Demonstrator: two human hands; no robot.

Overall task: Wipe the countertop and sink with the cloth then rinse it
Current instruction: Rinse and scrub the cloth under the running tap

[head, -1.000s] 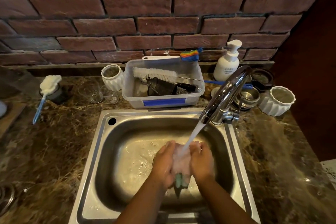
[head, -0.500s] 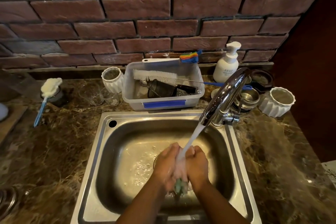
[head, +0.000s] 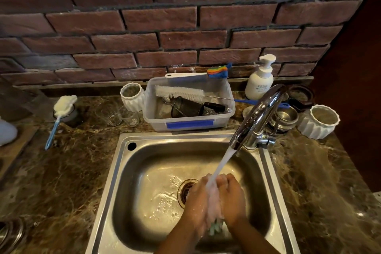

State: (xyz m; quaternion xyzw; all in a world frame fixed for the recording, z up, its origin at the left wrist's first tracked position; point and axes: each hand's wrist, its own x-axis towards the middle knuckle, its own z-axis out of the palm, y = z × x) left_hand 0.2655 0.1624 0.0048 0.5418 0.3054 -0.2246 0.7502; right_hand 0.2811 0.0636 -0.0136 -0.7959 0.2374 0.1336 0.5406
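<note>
Rinse step in hand: left hand (head: 195, 202) and right hand (head: 233, 198) pressed together low in the sink (head: 115, 171), fingers (head: 224, 181) of both curled tight round the bunched cloth (head: 215, 228), only a greenish tail showing below the palms. Faucet (head: 257, 115) stream lands on the knuckles. Next, probably: wring out, shut the tap. Cloth mostly hidden and blurred; drain (head: 184, 189) half covered; can't judge if the table (head: 61, 171) is clean

Over the steel sink (head: 123, 171), the left hand (head: 195, 202) and right hand (head: 233, 198) squeeze a pale cloth (head: 214, 227) between them (green edge poking out below) under the faucet (head: 257, 115) stream.
</note>
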